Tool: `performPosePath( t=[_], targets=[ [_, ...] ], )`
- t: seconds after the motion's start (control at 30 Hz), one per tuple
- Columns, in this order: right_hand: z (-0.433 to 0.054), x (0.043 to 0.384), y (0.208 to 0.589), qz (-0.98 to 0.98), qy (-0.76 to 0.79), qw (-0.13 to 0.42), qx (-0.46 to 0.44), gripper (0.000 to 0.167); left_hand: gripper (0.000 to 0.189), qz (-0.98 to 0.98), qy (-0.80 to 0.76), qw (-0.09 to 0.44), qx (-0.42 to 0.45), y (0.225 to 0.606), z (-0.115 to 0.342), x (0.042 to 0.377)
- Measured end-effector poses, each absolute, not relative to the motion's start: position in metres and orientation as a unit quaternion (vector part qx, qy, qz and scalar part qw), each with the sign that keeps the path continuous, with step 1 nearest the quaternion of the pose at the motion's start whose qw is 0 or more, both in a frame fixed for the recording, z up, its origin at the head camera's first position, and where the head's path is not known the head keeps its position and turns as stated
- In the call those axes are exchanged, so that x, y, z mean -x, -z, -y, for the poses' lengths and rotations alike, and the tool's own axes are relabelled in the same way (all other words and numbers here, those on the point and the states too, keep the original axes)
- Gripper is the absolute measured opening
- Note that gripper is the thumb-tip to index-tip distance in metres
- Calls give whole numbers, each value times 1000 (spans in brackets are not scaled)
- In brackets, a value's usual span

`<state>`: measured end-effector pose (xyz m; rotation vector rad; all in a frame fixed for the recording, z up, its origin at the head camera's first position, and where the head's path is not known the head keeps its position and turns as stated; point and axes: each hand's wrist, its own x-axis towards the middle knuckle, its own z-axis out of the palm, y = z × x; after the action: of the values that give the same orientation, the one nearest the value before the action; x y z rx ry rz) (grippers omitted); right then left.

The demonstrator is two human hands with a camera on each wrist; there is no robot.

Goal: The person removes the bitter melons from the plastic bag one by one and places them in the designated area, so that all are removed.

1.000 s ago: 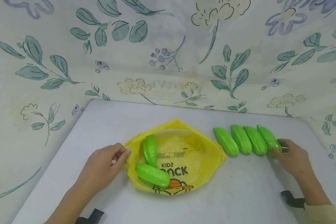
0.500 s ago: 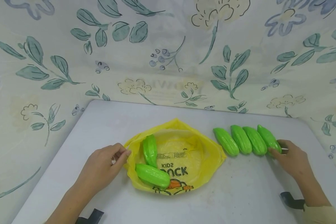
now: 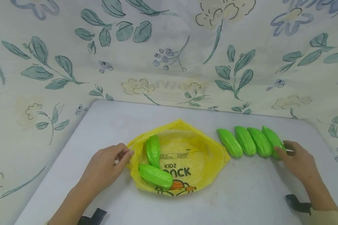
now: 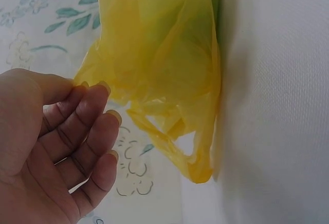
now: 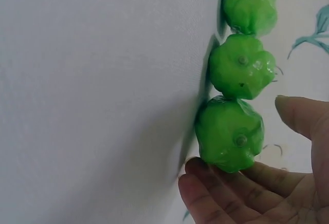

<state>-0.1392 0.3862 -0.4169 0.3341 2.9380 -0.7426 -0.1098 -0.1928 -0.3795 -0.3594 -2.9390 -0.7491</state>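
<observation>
My left hand [image 3: 107,167] pinches the left edge of the yellow plastic bag [image 3: 211,162] between thumb and fingertips. The bag lies with its mouth wide, and two glossy, ribbed green cucumber-like pieces [image 3: 155,176] rest inside at its left. In the left wrist view, a loop handle [image 4: 198,170] hangs below the pinched edge. My right hand [image 3: 299,161] is at the near end of the rightmost green piece [image 3: 271,137]. In the right wrist view, its fingers [image 5: 221,193] lie along that piece's side and the thumb stands apart from it.
Several like green pieces [image 3: 245,140] lie side by side in a slanting row right of the bag, on the white table [image 3: 242,190]. A floral cloth [image 3: 171,62] hangs behind the table and at its sides. Dark curved mounts [image 3: 297,204] sit near both wrists.
The head view has shifted slightly. My right thumb has moved a little over the rightmost green piece's end. The left hand and bag keep their places.
</observation>
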Motion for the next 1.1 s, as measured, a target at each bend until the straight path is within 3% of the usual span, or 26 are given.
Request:
performPosePath(
  t=[0.23,0.5,0.73,1.1],
  targets=[
    [-382,141,416,-960,252,40,-114,88,13,961,248,41,115,377,191,110],
    [-357,137,399,-963,258,-60,-56,75,13,959,250,45,121,377,191,110],
    [-320,131,374,-961,268,-63,-19,79,13,960,251,41,121,376,191,109],
    [-248,116,346,-944,279,-97,145,77,13,958,252,44,131,376,191,108]
  ],
)
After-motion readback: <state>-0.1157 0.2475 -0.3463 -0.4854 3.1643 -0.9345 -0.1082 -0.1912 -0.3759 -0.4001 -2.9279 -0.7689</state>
